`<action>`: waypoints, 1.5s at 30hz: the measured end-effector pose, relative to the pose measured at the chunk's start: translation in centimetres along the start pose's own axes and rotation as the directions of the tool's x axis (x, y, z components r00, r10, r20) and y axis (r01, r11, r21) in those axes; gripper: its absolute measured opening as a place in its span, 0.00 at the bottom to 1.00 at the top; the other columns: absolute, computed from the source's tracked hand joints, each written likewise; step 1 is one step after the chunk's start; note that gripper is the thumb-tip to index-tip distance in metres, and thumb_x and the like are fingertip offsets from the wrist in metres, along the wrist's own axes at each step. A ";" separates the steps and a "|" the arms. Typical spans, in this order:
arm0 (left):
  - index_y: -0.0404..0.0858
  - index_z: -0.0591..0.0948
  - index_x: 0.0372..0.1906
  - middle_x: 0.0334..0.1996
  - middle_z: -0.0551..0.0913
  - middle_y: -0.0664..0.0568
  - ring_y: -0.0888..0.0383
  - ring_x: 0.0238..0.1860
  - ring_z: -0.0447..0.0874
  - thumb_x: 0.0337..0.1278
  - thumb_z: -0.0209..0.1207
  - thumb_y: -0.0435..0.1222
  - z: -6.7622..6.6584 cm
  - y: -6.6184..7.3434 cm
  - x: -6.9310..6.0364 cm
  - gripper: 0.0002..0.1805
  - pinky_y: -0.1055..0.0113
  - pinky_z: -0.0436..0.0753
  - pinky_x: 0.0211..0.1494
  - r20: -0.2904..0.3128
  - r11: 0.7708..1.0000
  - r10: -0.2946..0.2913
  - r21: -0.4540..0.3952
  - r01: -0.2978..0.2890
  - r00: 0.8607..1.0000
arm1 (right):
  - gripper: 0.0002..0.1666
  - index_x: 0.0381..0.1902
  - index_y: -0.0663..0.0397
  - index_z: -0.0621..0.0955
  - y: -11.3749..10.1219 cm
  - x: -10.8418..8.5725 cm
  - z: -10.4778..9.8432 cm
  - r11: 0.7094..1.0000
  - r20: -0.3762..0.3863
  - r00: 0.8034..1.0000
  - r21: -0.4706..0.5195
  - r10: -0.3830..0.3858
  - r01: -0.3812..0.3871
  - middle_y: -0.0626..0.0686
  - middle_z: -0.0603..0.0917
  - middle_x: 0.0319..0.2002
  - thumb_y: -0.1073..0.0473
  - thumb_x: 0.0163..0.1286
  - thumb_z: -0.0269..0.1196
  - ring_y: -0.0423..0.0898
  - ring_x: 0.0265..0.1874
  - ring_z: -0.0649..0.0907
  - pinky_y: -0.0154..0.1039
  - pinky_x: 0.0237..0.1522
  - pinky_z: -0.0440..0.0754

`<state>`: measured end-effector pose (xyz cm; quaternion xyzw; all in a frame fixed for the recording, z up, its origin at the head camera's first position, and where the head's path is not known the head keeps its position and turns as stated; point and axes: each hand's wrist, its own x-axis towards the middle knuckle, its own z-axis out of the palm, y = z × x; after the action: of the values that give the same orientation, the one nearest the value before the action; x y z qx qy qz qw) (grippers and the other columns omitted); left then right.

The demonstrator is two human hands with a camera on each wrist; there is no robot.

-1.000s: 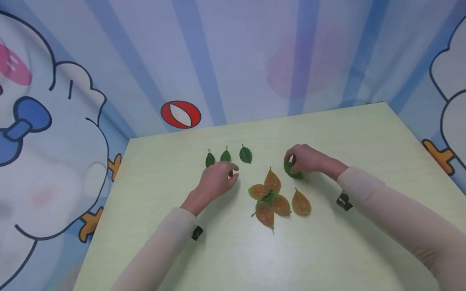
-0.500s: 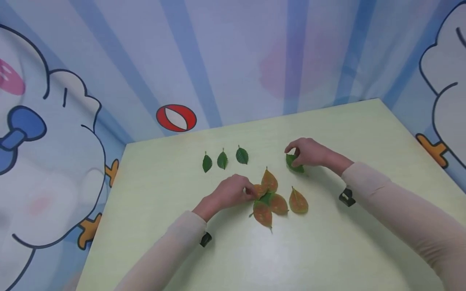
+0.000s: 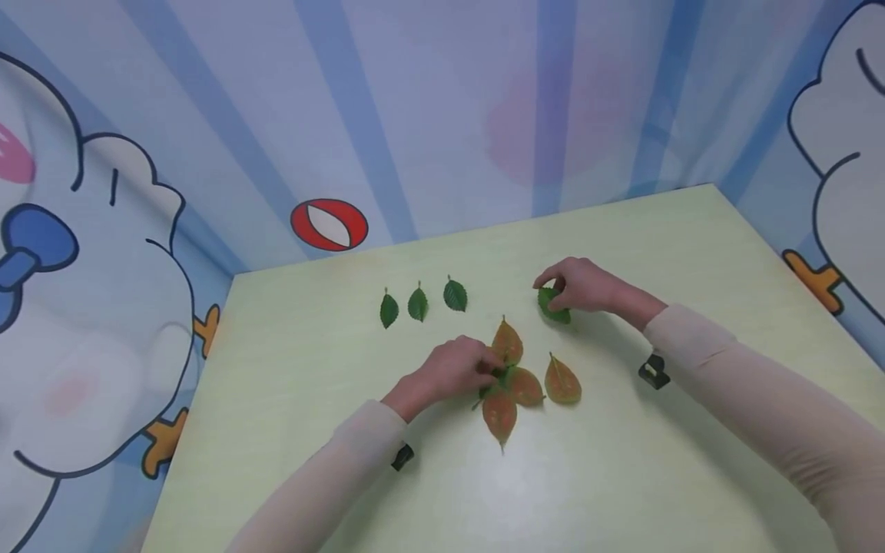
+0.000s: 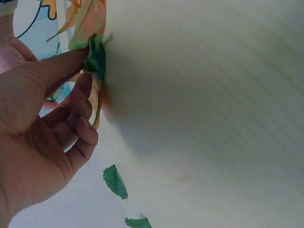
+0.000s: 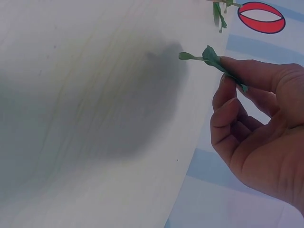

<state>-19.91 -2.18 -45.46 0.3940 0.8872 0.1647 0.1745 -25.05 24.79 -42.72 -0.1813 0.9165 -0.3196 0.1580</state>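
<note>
My left hand (image 3: 459,369) is over the left side of a flower-like cluster of orange-red leaves (image 3: 523,386). In the left wrist view its thumb and finger pinch a leaf (image 4: 96,59) with a dark green face; the hand hides the cluster's left part. My right hand (image 3: 584,284), farther back on the right, holds a green leaf (image 5: 216,61) between thumb and forefinger, above the table. One separate orange-red leaf (image 3: 563,381) lies right of the cluster.
Three small green leaves, among them the middle leaf (image 3: 418,303), lie in a row at the back left of the pale table (image 3: 290,338). Behind it stands a blue striped backdrop (image 3: 449,115) with cartoon figures and a red-and-white ball (image 3: 329,225).
My left hand has moved right and towards me, from beside the row of green leaves to the cluster, and has taken hold of a leaf there. The right hand keeps its green leaf.
</note>
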 end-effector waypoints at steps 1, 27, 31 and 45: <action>0.44 0.88 0.49 0.31 0.82 0.59 0.64 0.31 0.74 0.60 0.68 0.36 0.1 0.1 0.1 0.12 0.72 0.73 0.31 -0.003 1.000 -0.006 0.011 0.006 1.000 | 0.25 0.58 0.66 0.81 0.0 0.0 0.0 1.000 0.000 1.000 0.001 0.002 -0.002 0.57 0.86 0.38 0.68 0.62 0.66 0.47 0.32 0.81 0.42 0.34 0.76; 0.40 0.85 0.53 0.31 0.79 0.59 0.65 0.30 0.75 0.58 0.69 0.37 1.1 0.6 -0.2 0.18 0.73 0.74 0.31 -0.026 0.997 -0.072 0.006 0.072 0.997 | 0.08 0.39 0.66 0.81 -0.6 1.6 0.3 0.985 -0.135 0.989 0.170 0.062 -0.039 0.58 0.85 0.32 0.64 0.68 0.63 0.56 0.30 0.85 0.43 0.31 0.81; 0.40 0.84 0.54 0.33 0.79 0.58 0.64 0.31 0.75 0.58 0.68 0.36 1.1 0.7 -0.3 0.18 0.73 0.74 0.31 -0.031 0.997 -0.072 0.015 0.072 0.997 | 0.13 0.47 0.70 0.79 -0.8 2.4 0.8 0.967 -0.158 0.983 0.247 0.096 -0.054 0.62 0.84 0.36 0.65 0.69 0.61 0.61 0.35 0.86 0.50 0.39 0.84; 0.40 0.85 0.50 0.34 0.79 0.59 0.66 0.32 0.76 0.59 0.68 0.37 1.3 0.6 -0.5 0.15 0.73 0.75 0.32 -0.032 0.995 -0.093 0.037 0.094 0.995 | 0.22 0.51 0.76 0.82 -2.5 6.2 2.4 0.947 -0.173 0.958 0.266 0.229 -0.178 0.69 0.86 0.42 0.69 0.65 0.49 0.50 0.27 0.87 0.42 0.34 0.85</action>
<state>-18.61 -1.93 -46.27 0.3528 0.9103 0.1450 0.1610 -28.97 18.99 -43.97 -0.0307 0.8944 -0.4303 0.1180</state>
